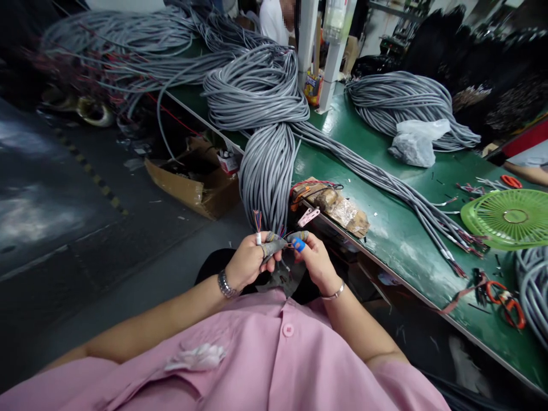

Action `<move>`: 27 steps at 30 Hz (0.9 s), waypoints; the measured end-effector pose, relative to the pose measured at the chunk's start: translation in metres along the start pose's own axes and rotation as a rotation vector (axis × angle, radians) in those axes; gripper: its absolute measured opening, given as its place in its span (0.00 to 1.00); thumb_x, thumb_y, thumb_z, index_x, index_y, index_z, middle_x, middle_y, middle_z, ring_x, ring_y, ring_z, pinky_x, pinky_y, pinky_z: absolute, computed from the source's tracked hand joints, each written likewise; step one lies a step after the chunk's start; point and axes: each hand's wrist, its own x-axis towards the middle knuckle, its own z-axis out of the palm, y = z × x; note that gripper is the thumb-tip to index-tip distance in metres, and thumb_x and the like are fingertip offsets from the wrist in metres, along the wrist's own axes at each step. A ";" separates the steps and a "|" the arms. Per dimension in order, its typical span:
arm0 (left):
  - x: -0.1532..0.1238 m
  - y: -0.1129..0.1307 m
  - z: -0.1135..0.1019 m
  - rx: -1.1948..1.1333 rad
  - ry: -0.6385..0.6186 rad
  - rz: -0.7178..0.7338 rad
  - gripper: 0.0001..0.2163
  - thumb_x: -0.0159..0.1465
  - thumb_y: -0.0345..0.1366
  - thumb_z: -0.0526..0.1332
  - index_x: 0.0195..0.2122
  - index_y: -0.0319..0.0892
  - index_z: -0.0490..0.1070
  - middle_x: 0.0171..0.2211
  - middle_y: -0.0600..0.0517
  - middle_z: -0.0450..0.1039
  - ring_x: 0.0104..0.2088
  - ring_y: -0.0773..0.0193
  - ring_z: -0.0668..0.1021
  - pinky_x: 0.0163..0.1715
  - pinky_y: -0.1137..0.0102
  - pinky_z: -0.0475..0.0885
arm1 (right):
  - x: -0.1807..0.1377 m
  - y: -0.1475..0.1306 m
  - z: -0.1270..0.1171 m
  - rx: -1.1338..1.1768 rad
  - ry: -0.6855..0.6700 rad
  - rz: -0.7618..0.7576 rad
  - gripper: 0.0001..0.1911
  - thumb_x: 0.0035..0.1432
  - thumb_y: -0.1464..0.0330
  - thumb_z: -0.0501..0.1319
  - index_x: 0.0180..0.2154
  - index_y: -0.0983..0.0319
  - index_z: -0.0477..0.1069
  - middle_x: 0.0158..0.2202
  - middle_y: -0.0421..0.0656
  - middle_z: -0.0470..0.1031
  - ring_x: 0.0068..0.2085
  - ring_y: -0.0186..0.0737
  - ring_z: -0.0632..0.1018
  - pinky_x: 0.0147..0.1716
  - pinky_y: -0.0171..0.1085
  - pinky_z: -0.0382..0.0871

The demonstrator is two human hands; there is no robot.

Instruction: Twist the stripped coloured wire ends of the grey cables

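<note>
My left hand (250, 261) is closed round the end of a grey cable (274, 246), with grey covers on the fingertips. My right hand (314, 260) pinches the thin coloured wires (286, 238) sticking out of that cable end; a blue cover sits on one fingertip. Both hands meet in front of my chest, just below a thick bundle of grey cables (268, 171) that hangs over the edge of the green table (398, 228).
Large coils of grey cable (257, 85) lie on the table and behind it. A white plastic bag (413, 142), a green fan grille (511, 217), orange-handled cutters (507, 299) and a taped block (338, 206) rest on the table. An open cardboard box (192, 182) stands on the floor. Another person's arm (528, 168) shows at the right.
</note>
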 end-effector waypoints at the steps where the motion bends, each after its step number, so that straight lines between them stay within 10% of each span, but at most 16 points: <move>1: -0.001 0.000 0.001 0.028 -0.006 0.003 0.07 0.56 0.34 0.61 0.23 0.37 0.69 0.16 0.55 0.70 0.11 0.74 0.68 0.09 0.79 0.53 | 0.001 -0.003 0.000 0.006 -0.010 0.011 0.15 0.51 0.57 0.66 0.35 0.62 0.72 0.26 0.37 0.70 0.24 0.30 0.66 0.23 0.31 0.63; 27: -0.005 -0.005 -0.001 0.093 -0.022 0.037 0.11 0.59 0.38 0.61 0.22 0.38 0.69 0.16 0.54 0.70 0.12 0.73 0.68 0.10 0.78 0.53 | 0.006 0.004 0.014 0.158 0.047 0.029 0.11 0.46 0.64 0.70 0.31 0.62 0.75 0.25 0.37 0.72 0.24 0.28 0.66 0.22 0.30 0.60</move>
